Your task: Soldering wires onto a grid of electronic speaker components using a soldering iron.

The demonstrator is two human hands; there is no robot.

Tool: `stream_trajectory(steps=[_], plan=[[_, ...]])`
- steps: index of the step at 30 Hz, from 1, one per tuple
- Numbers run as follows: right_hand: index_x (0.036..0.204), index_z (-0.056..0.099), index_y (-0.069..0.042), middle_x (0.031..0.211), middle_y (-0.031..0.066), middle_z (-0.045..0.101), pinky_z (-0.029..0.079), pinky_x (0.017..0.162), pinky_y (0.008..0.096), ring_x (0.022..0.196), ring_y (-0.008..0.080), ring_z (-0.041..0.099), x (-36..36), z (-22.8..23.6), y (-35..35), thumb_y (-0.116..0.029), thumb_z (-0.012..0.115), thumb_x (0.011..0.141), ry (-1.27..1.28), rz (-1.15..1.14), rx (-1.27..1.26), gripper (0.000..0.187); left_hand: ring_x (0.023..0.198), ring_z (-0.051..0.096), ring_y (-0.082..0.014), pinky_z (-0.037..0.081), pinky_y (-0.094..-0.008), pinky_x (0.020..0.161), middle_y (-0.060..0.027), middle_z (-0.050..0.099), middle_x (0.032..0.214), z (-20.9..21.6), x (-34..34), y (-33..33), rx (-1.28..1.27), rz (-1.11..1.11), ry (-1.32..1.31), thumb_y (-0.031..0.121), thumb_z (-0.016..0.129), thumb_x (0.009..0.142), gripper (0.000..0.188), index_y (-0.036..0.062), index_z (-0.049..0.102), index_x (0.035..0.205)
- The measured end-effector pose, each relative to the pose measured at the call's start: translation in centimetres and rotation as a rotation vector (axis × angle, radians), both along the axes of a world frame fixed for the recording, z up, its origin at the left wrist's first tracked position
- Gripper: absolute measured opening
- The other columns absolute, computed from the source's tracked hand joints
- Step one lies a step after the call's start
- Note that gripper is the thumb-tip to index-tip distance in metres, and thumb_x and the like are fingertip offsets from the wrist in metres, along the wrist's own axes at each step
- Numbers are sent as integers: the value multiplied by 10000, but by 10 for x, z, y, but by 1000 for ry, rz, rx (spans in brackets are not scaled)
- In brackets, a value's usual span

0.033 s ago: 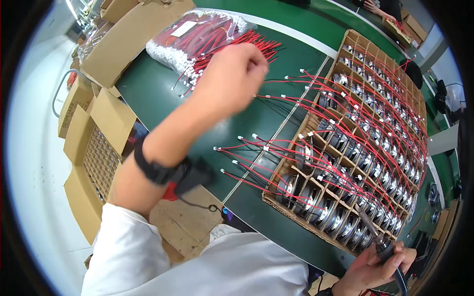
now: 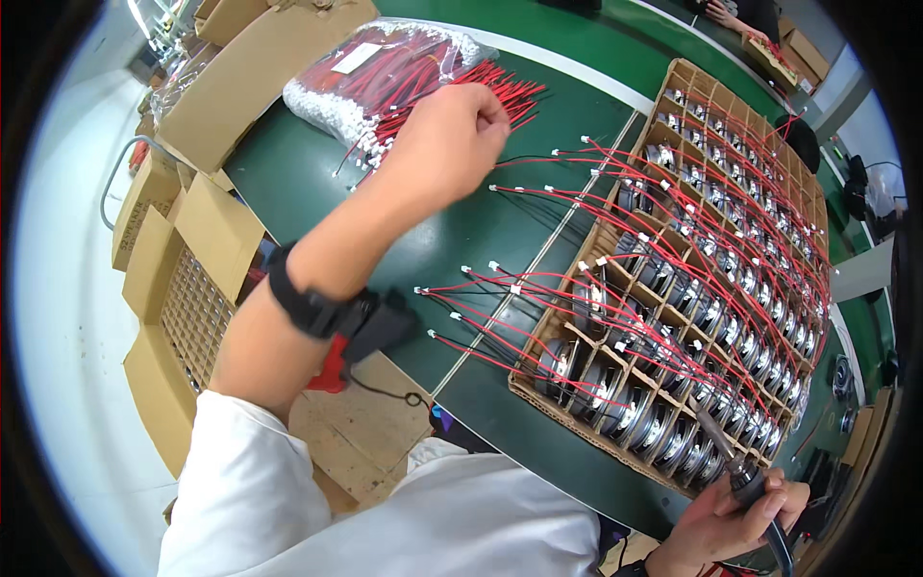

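Note:
My left hand (image 2: 444,144) is closed, fingers curled in a pinch, beside a loose bundle of red wires (image 2: 514,88) with white connectors. Its fingertips are partly hidden, so whatever they hold cannot be made out. At the lower right, my right hand (image 2: 716,519) grips a soldering iron (image 2: 721,438), tilted with its tip over a divided cardboard tray (image 2: 586,440). Small round speakers (image 2: 601,385) stand on edge in the tray's compartments. Red and black leads (image 2: 481,332) run from many of them, some hanging over the left side onto the green table.
A clear plastic bag (image 2: 322,101) of wires lies behind my left hand. Open cardboard boxes (image 2: 154,394) stand left of the table, one with a gridded insert. A black strap with a device (image 2: 322,313) is on my left forearm. Another person's hand (image 2: 726,14) shows far right.
My left hand has shifted slightly left, and its forearm is less blurred. The right hand and soldering iron stay where they were.

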State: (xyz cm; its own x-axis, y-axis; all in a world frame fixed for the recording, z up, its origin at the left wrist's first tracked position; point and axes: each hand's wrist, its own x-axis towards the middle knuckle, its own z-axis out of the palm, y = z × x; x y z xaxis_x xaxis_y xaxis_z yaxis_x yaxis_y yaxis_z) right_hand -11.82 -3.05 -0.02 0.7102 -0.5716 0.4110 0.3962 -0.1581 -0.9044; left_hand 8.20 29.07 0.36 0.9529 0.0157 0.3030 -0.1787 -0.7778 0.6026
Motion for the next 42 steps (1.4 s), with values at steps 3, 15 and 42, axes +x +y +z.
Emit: stream_trajectory(steps=[3, 15, 42], plan=[[900, 399, -96, 916, 26, 474, 275, 483, 198, 503, 51, 280, -1, -3, 0, -340, 599, 1002, -1, -56, -30, 331, 701, 664, -223, 533, -351, 695, -123, 688, 737, -26, 31, 11, 131, 56, 95, 138, 729, 885, 151, -13, 723, 881], [933, 405, -105, 931, 59, 497, 296, 478, 191, 485, 41, 281, 1, -6, -5, -276, 573, 1018, -49, 14, -33, 254, 947, 672, -440, 517, -508, 837, -249, 704, 937, -34, 36, 0, 425, 48, 60, 165, 675, 937, 197, -30, 657, 925], [969, 459, -84, 790, 64, 565, 486, 590, 272, 549, 103, 521, -11, 2, -19, -340, 682, 973, -26, 128, 35, 340, 885, 722, -100, 610, -217, 760, -91, 662, 1140, 91, -35, 22, -526, -201, 375, 248, 470, 1102, 319, 31, 534, 1326]])
